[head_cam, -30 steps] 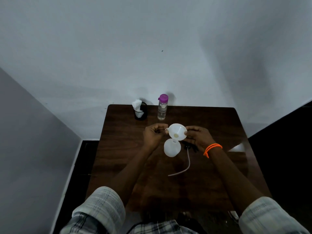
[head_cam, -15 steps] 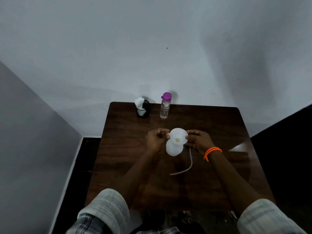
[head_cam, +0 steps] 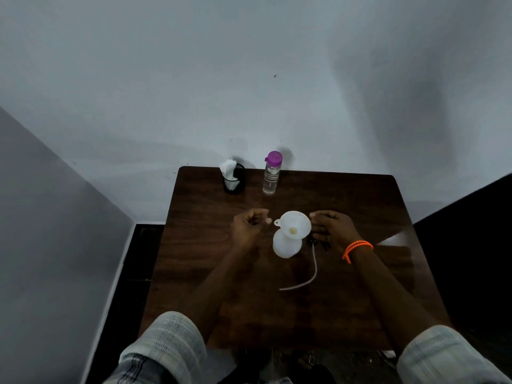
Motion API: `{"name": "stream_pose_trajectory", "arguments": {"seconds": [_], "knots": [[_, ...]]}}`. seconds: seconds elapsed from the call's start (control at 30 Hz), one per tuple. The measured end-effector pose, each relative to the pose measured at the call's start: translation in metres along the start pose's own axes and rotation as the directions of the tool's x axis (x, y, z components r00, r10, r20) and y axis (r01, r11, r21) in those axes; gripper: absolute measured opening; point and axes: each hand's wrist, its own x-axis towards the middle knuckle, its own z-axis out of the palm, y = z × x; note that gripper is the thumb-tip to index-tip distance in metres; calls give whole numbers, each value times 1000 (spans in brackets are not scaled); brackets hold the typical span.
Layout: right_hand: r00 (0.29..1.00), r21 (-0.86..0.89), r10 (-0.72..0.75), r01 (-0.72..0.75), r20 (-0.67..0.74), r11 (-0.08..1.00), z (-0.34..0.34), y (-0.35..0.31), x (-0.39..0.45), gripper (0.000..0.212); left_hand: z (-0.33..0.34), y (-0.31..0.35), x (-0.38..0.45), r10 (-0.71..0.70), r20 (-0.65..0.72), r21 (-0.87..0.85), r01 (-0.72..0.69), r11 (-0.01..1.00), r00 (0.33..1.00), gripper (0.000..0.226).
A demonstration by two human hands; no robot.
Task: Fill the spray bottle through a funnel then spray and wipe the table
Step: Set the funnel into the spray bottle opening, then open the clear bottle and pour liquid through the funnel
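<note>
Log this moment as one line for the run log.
stage: funnel seated in spray bottle | left hand: beside funnel, apart | right hand: at funnel rim | water bottle: capped, untouched

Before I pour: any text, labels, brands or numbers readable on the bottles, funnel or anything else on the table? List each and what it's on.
None can be read.
Water bottle: pale bands and one small mark on its clear body, too small and blurred to read.
Spray bottle: plain white, no print visible.
Funnel: plain white, no print visible.
Tissue holder: black mesh, no label visible.
</note>
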Motion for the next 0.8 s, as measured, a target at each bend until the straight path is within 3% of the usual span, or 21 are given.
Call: {"name": "stream_pose_trajectory", "arguments": {"seconds": [0.23, 0.43, 0.53, 0.63, 0.8], "knots": [[998, -149, -39, 32, -45, 988, 14, -24, 42, 13, 2, -1, 39, -71, -64, 93, 77, 993, 995, 20], [984, -466, -176, 169, 28, 869, 45, -43, 100, 32, 16, 6, 93, -38, -70, 220, 52, 974, 997, 21], [960, -580, -245, 275, 132, 767, 60, -45, 123, 51, 30, 10, 117, -22, -86, 219, 41, 975, 996, 38], [940, -599, -283, 340, 192, 725, 72, -48, 133, 60, 43, 13, 136, 56, -29, 223, -48, 974, 998, 48], [906, -557, -349, 422, 238, 715, 81, -54, 138, 54, 58, 14, 161, 94, -4, 241, -90, 966, 996, 35]]}}
